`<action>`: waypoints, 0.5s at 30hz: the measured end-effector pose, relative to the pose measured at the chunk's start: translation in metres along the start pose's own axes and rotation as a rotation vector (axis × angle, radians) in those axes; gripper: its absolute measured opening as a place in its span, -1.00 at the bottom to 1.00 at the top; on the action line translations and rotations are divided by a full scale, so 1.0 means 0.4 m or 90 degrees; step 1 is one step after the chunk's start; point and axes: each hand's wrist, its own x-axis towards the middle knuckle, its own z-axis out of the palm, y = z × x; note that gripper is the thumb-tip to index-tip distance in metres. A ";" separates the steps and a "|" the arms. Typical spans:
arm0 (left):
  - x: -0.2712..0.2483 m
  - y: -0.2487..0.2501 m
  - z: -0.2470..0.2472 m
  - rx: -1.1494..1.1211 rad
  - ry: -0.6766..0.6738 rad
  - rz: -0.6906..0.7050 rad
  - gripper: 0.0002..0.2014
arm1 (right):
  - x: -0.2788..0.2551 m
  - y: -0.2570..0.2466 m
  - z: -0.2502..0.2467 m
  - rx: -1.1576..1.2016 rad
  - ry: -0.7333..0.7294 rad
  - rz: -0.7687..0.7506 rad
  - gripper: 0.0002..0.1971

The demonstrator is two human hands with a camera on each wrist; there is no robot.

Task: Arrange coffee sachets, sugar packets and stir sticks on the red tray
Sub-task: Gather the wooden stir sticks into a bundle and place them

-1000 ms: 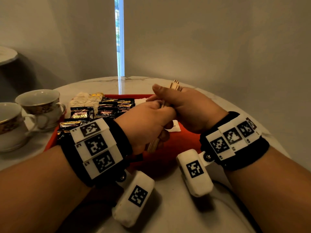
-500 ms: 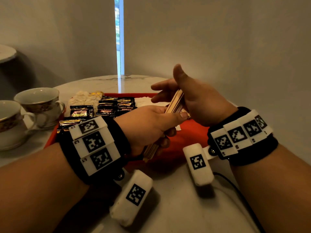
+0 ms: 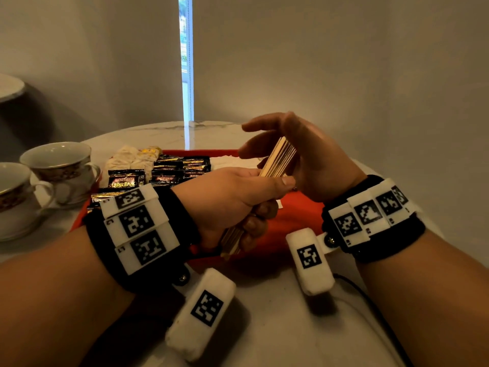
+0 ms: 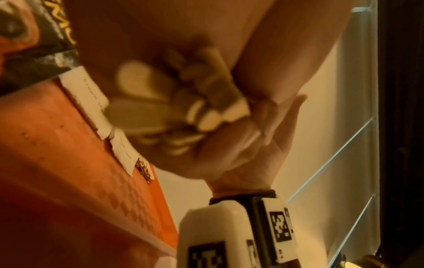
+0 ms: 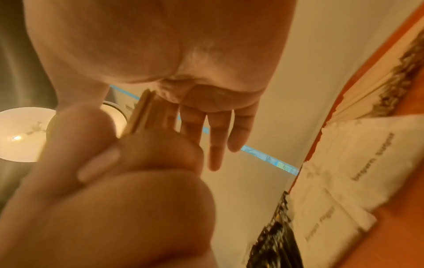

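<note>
From the head view, the left hand (image 3: 232, 197) is clamped round a bundle of flat wooden stir sticks (image 3: 277, 161) slanting up toward the right hand (image 3: 304, 157), whose straight fingers cup its upper end above the red plastic tray (image 3: 291, 221); black coffee sachets (image 3: 169, 173) lie far-left.

Left wrist: blurred rounded stick ends (image 4: 174, 112) over white sugar packets (image 4: 89, 94).

Right wrist: fingers (image 5: 214, 141) spread apart beside the sticks (image 5: 140, 116).
</note>
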 end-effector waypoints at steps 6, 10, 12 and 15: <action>-0.005 0.002 0.004 0.001 -0.009 -0.017 -0.77 | 0.011 -0.008 0.042 0.149 0.006 0.049 -0.51; -0.003 0.003 0.003 0.004 0.031 0.021 -0.66 | 0.017 -0.005 0.044 0.109 0.099 0.056 -0.54; -0.003 0.006 0.001 -0.025 0.046 0.032 -0.63 | 0.017 -0.006 0.043 0.108 0.139 0.053 -0.57; -0.005 0.021 -0.008 -0.121 0.074 0.057 -0.50 | 0.013 -0.023 0.036 0.192 0.227 0.034 -0.59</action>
